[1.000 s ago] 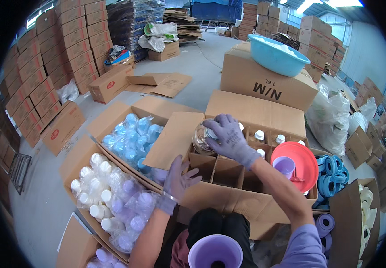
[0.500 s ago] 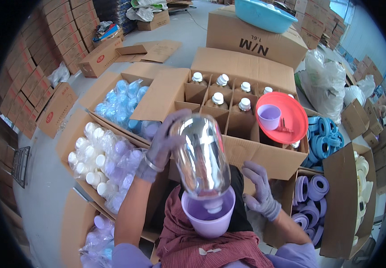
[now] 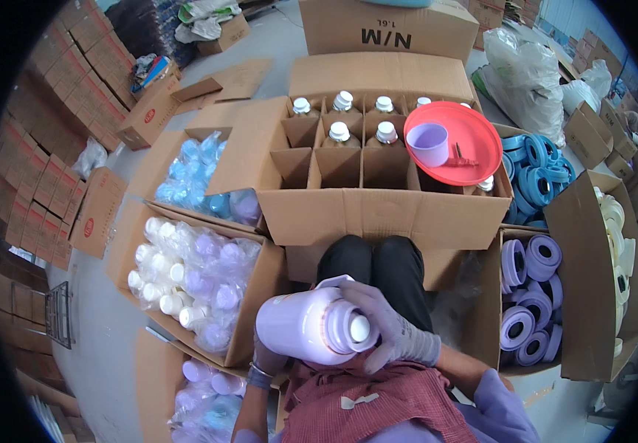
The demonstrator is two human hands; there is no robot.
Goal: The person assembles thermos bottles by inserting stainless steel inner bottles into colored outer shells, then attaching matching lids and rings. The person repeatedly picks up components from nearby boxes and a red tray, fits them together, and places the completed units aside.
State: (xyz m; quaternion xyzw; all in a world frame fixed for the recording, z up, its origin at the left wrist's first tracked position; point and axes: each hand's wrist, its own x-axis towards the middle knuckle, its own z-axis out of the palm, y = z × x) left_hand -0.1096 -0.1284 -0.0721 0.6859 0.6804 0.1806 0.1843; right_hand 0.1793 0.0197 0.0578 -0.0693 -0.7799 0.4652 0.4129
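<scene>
Above my lap lies a purple vacuum flask body (image 3: pixel 297 321), tilted with its ringed neck toward the right. A white stopper (image 3: pixel 360 328) shows in that neck. My right hand (image 3: pixel 392 325) is closed round the neck end, thumb below and fingers over the top. At the other end, my left hand (image 3: pixel 269 358) supports the flask from beneath, most of its fingers hidden. Both hands wear grey gloves. No silver liner shows from this side.
Ahead, a divided carton (image 3: pixel 378 210) holds several white-capped bottles. A red tray (image 3: pixel 474 148) with a purple cup (image 3: pixel 429 145) rests on its right corner. Bagged white and purple caps (image 3: pixel 186 277) fill a box at left; purple rings (image 3: pixel 533 303) fill one at right.
The silver liner, stopper downward at the purple body before, is now out of sight. The body has turned neck-up and rightward, and my right hand has come onto it. The view has shifted.
</scene>
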